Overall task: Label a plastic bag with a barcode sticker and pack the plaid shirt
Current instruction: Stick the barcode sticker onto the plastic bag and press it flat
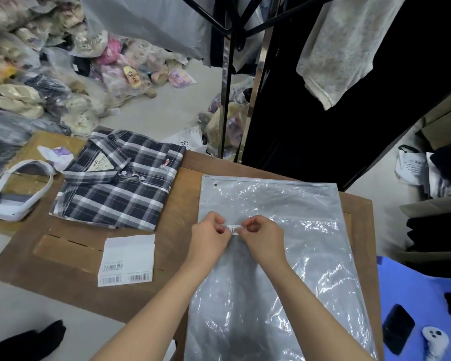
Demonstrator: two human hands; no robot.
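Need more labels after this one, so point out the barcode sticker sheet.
In the head view, the barcode sticker sheet lies flat on the wooden table, left of the left hand, just in front of the folded plaid shirt.

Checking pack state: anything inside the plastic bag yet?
Nothing visible inside the plastic bag; it lies flat on the wooden table. Plaid shirt sits folded outside. Both hands hold a barcode sticker above it. Forearms hide its lower part.

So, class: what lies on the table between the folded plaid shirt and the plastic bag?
Nothing: in the head view, only bare brown table separates plaid shirt from plastic bag.
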